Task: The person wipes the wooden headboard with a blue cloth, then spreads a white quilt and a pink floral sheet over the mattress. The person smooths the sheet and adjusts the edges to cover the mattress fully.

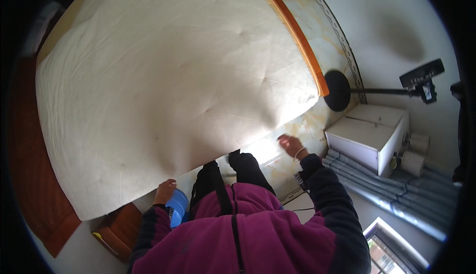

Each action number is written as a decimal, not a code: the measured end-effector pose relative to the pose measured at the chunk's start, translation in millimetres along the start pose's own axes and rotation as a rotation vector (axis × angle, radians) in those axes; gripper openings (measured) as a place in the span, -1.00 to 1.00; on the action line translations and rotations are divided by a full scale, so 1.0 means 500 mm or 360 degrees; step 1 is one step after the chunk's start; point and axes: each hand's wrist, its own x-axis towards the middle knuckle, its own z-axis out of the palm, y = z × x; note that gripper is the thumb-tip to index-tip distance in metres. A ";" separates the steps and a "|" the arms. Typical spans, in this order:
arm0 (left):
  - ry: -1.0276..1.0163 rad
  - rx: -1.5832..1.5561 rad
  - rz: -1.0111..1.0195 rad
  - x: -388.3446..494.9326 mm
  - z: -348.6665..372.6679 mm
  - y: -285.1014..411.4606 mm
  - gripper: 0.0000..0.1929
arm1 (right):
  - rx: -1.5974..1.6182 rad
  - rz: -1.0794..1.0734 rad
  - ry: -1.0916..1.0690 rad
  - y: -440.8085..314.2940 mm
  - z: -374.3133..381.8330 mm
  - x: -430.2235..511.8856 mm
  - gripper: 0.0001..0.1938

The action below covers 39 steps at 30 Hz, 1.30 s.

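Note:
A large bare cream mattress (178, 73) spreads before me, its surface dimpled and wrinkled along the left side. At its near edge, my left hand (165, 191) has its fingers bent; whether they touch the mattress I cannot tell. Just beside that hand, partly behind the forearm, is a blue plastic container (178, 201). My right hand (290, 144) hangs over the sunlit tiled floor (273, 147), apart from the mattress's near right corner. Its fingers are loosely curled and slightly blurred, with no object visible in them.
A wooden headboard (48, 192) stands left, beside a brown wooden cabinet (121, 229). An orange wooden board (292, 28) edges the mattress on the right. Beyond are a black round-based stand (336, 91), a white cabinet (368, 129), long plastic-wrapped bundles (386, 192) and a window (390, 251).

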 end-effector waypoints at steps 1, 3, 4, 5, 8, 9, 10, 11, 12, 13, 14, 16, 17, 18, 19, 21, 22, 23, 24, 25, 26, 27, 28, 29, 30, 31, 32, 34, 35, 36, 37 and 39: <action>0.0035 0.0061 0.0002 0.014 -0.021 0.005 -0.75 | 0.0074 -0.0044 -0.0193 -0.032 0.017 -0.043 -0.83; 0.0147 0.0092 0.0124 0.048 -0.069 0.018 -0.73 | 0.0061 0.0079 -0.0301 -0.078 0.037 -0.118 -0.85; 0.0191 0.0184 0.0132 0.076 -0.087 0.033 -0.74 | 0.0187 0.0145 -0.0240 -0.079 0.032 -0.149 -0.84; 0.0291 0.0244 0.0224 0.103 -0.101 0.052 -0.74 | 0.0345 0.0215 -0.0213 -0.068 0.026 -0.180 -0.83; 0.0420 0.0137 0.0271 0.174 -0.115 0.142 -0.71 | 0.0389 0.0473 -0.0137 0.029 -0.010 -0.270 -0.83; 0.0403 0.0084 0.0219 0.195 -0.110 0.184 -0.70 | 0.0364 0.0594 -0.0129 0.073 -0.021 -0.296 -0.85; 0.0380 0.0024 0.0109 0.218 -0.096 0.234 -0.69 | 0.0636 0.0743 -0.0098 0.119 -0.031 -0.330 -0.86; 0.0471 0.0041 0.0205 0.242 -0.073 0.290 -0.68 | 0.0911 0.1058 -0.0129 0.168 -0.044 -0.357 -0.86; 0.0541 0.0058 0.0232 0.259 -0.043 0.346 -0.68 | 0.1079 0.1107 -0.0113 0.219 -0.059 -0.383 -0.86; 0.0590 0.0075 0.0176 0.280 -0.007 0.407 -0.67 | 0.1182 0.1232 -0.0143 0.272 -0.081 -0.407 -0.86; 0.0631 0.0169 0.0335 0.304 0.029 0.468 -0.63 | 0.1225 0.1245 -0.0098 0.321 -0.102 -0.428 -0.85; 0.0655 0.0058 0.0489 0.349 0.115 0.595 -0.56 | 0.1282 0.1295 -0.0002 0.417 -0.172 -0.473 -0.81; 0.0682 -0.0179 0.0632 0.364 0.162 0.651 -0.53 | 0.1338 0.1329 0.0049 0.458 -0.209 -0.501 -0.80; 0.0684 -0.0125 0.0576 0.386 0.196 0.711 -0.51 | 0.1403 0.1456 0.0155 0.493 -0.253 -0.515 -0.81; 0.0686 -0.0119 0.0545 0.412 0.228 0.769 -0.49 | 0.1425 0.1528 0.0229 0.526 -0.296 -0.530 -0.80; 0.0724 -0.0056 0.0626 0.456 0.280 0.866 -0.46 | 0.1768 0.1624 0.0465 0.582 -0.385 -0.556 -0.83; 0.0741 0.0010 0.0614 0.478 0.299 0.905 -0.45 | 0.1901 0.1591 0.0625 0.600 -0.418 -0.565 -0.85; 0.0779 0.0076 0.0628 0.499 0.318 0.940 -0.44 | 0.1853 0.1588 0.0817 0.615 -0.447 -0.572 -0.87; 0.0783 0.0014 0.0503 0.521 0.336 0.972 -0.40 | 0.1905 0.1572 0.0845 0.629 -0.472 -0.575 -0.88; 0.0770 0.0003 0.0408 0.541 0.346 0.996 -0.35 | 0.1857 0.1586 0.0893 0.637 -0.490 -0.574 -0.89; 0.0757 0.0006 0.0311 0.561 0.354 1.016 -0.30 | 0.1761 0.1604 0.0897 0.643 -0.507 -0.574 -0.89; 0.0663 0.0016 0.0143 0.578 0.364 1.034 -0.25 | 0.1793 0.1535 0.0826 0.647 -0.517 -0.567 -0.88; 0.0707 0.0025 0.0078 0.589 0.373 1.045 -0.19 | 0.1767 0.1495 0.0728 0.648 -0.528 -0.559 -0.87; 0.0678 0.0050 -0.0055 0.598 0.380 1.054 -0.14 | 0.1608 0.1598 0.0649 0.647 -0.535 -0.546 -0.85; 0.0707 0.0068 -0.0134 0.605 0.386 1.061 -0.08 | 0.1599 0.1589 0.0524 0.645 -0.545 -0.527 -0.84; 0.0669 0.0115 -0.0192 0.609 0.394 1.067 -0.05 | 0.1494 0.1503 0.0391 0.642 -0.556 -0.507 -0.83; 0.0696 0.0152 -0.0203 0.609 0.401 1.071 -0.02 | 0.1439 0.1445 0.0309 0.637 -0.568 -0.480 -0.84; 0.0737 0.0222 -0.0268 0.609 0.413 1.081 0.02 | 0.1355 0.1276 0.0163 0.627 -0.605 -0.408 -0.84; 0.0753 0.0209 -0.0292 0.610 0.418 1.086 0.02 | 0.1306 0.1183 0.0081 0.623 -0.629 -0.362 -0.84; 0.0800 0.0253 -0.0340 0.611 0.422 1.092 0.02 | 0.1162 0.1063 0.0054 0.618 -0.655 -0.313 -0.84; 0.0778 0.0247 -0.0390 0.614 0.426 1.098 0.02 | 0.0907 0.0900 0.0000 0.617 -0.688 -0.252 -0.84; 0.0821 0.0154 -0.0474 0.616 0.432 1.109 0.00 | 0.0531 0.0685 0.0040 0.615 -0.751 -0.119 -0.82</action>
